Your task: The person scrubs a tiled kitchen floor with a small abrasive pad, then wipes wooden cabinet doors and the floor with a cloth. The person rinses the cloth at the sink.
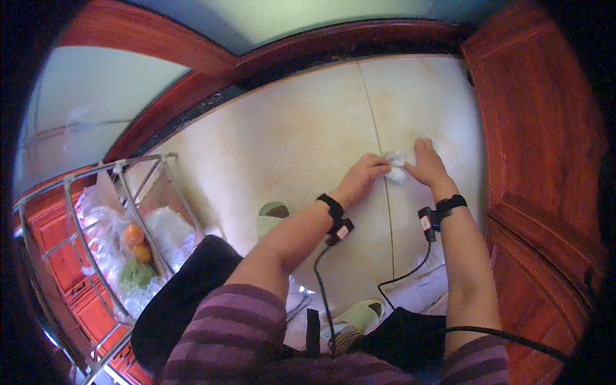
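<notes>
A crumpled white tissue or thin cloth (pixel 396 174) is over the tiled floor, close to a dark joint line between tiles. My left hand (pixel 364 174) pinches its left edge with bent fingers. On its other side is my right hand (pixel 429 166), fingers stretched forward and thumb spread out towards the white piece. Whether that thumb touches it is hard to tell. Both wrists wear black straps with small cabled devices, the left device (pixel 340 232) and the right device (pixel 427 224).
A red wooden door panel (pixel 534 120) rises at the right. At the left, a metal rack (pixel 70 202) holds plastic bags and orange fruit (pixel 134 236). Red-framed glazing (pixel 308 41) borders the floor's far side. Pale green slippers (pixel 363 313) are below my arms; black cables hang from the wrists.
</notes>
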